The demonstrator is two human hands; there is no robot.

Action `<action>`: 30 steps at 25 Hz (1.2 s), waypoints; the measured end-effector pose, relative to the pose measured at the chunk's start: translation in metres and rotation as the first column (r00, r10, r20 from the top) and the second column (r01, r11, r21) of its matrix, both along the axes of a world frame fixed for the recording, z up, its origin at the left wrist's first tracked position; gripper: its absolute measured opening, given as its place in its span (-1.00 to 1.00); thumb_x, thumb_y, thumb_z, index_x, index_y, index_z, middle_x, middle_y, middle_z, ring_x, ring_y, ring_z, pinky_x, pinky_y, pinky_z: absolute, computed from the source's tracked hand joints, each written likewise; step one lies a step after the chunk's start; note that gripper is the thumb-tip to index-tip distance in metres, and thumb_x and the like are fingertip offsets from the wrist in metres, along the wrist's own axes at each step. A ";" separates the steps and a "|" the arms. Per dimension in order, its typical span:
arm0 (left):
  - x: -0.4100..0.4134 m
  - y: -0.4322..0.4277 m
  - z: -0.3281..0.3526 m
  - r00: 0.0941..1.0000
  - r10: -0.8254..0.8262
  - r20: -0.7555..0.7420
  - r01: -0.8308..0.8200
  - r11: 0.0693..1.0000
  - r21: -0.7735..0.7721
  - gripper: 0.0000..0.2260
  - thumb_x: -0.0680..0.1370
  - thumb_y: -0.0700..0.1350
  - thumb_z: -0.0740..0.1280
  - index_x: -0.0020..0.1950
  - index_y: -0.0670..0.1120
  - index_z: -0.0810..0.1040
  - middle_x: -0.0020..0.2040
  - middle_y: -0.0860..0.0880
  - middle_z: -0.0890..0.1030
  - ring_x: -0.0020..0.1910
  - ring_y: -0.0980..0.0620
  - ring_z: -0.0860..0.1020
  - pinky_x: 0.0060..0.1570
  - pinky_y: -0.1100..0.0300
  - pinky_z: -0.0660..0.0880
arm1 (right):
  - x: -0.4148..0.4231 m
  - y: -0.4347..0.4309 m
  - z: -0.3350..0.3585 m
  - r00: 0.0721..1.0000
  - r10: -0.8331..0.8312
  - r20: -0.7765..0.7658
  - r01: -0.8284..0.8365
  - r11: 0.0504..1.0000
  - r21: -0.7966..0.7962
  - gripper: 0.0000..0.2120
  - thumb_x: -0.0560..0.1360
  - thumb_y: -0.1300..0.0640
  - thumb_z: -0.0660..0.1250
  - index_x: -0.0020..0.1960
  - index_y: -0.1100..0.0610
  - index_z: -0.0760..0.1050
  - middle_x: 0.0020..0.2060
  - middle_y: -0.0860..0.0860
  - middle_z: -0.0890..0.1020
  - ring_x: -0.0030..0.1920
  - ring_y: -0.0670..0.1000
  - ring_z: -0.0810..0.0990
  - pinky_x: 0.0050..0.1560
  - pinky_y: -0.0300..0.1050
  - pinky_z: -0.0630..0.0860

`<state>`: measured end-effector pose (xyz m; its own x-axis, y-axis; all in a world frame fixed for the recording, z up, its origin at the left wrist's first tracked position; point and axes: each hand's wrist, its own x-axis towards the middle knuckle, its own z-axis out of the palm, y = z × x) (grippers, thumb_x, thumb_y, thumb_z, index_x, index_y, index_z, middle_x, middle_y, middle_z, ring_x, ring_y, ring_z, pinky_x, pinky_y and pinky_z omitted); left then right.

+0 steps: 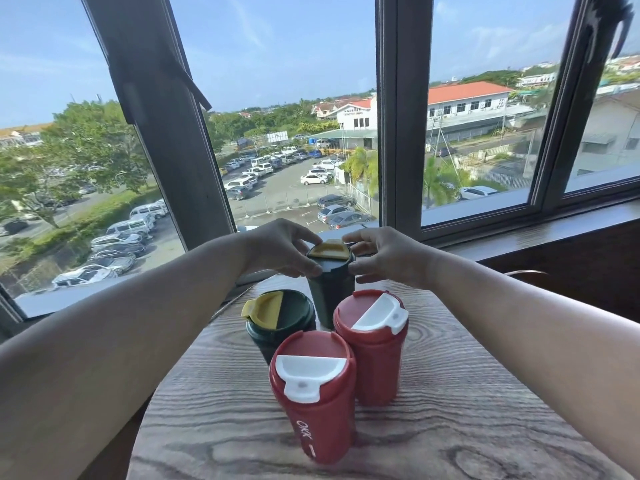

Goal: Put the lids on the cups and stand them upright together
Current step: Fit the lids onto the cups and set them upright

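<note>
Several lidded cups stand upright, close together, on a round wood-grain table (450, 393). Nearest me is a red cup (317, 403) with a white flap, and a second red cup (375, 344) stands behind it to the right. At the left is a dark green cup (277, 323) with a yellow flap. The far dark green cup (330, 289) carries a green lid with a yellow flap (329, 252). My left hand (280, 247) grips that lid's left rim. My right hand (384, 252) holds its right rim with fingertips.
A large window with dark frames (398, 133) rises just beyond the table, above a dark wooden sill (554, 230). The table's far edge lies right behind the far cup. A chair back (526, 273) shows at the right.
</note>
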<state>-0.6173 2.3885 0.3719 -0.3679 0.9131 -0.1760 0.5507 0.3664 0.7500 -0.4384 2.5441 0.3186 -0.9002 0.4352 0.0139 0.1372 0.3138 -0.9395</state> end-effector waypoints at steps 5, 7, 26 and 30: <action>0.003 -0.001 0.001 0.998 -0.013 -0.061 0.014 1.000 0.011 -0.41 0.38 -0.19 0.63 0.39 -0.12 0.58 0.07 -0.12 0.70 -0.06 -0.07 0.75 0.04 0.06 0.69 | 0.006 -0.005 0.002 1.000 0.022 -0.010 -0.022 0.999 -0.031 -0.44 0.51 0.38 0.45 0.48 0.23 0.41 0.22 0.23 0.60 0.10 0.16 0.71 0.08 0.00 0.68; 0.005 -0.003 0.002 0.997 -0.027 -0.075 0.027 1.000 -0.003 -0.40 0.37 -0.18 0.64 0.39 -0.12 0.57 0.09 -0.15 0.71 -0.02 -0.12 0.74 0.06 0.01 0.68 | 0.009 -0.008 0.003 1.000 0.019 -0.011 -0.019 0.999 -0.041 -0.45 0.51 0.40 0.44 0.47 0.24 0.42 0.21 0.23 0.60 0.05 0.12 0.71 0.02 -0.06 0.69; 0.009 -0.026 0.010 0.996 -0.089 0.002 0.088 0.993 -0.078 -0.34 0.35 -0.26 0.61 0.43 -0.04 0.55 0.23 -0.18 0.64 0.11 -0.17 0.70 0.24 -0.08 0.61 | 0.028 -0.041 0.021 0.993 -0.040 0.108 0.034 0.998 0.055 -0.49 0.51 0.30 0.48 0.41 0.17 0.44 0.26 0.25 0.54 0.25 0.23 0.62 0.38 0.28 0.48; 0.009 -0.034 0.006 0.998 -0.068 -0.014 0.067 0.997 -0.047 -0.39 0.31 -0.21 0.65 0.35 0.00 0.62 0.19 -0.13 0.67 0.11 -0.12 0.71 0.20 -0.09 0.62 | 0.029 -0.045 0.017 0.996 -0.050 0.076 0.043 0.995 0.090 -0.45 0.50 0.29 0.49 0.45 0.23 0.42 0.28 0.29 0.54 0.21 0.19 0.63 0.29 0.13 0.56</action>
<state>-0.6083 2.3545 0.3779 -0.3087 0.9268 -0.2140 0.5867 0.3626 0.7240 -0.4095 2.4995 0.3351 -0.8789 0.4767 -0.0154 0.2253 0.3865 -0.8943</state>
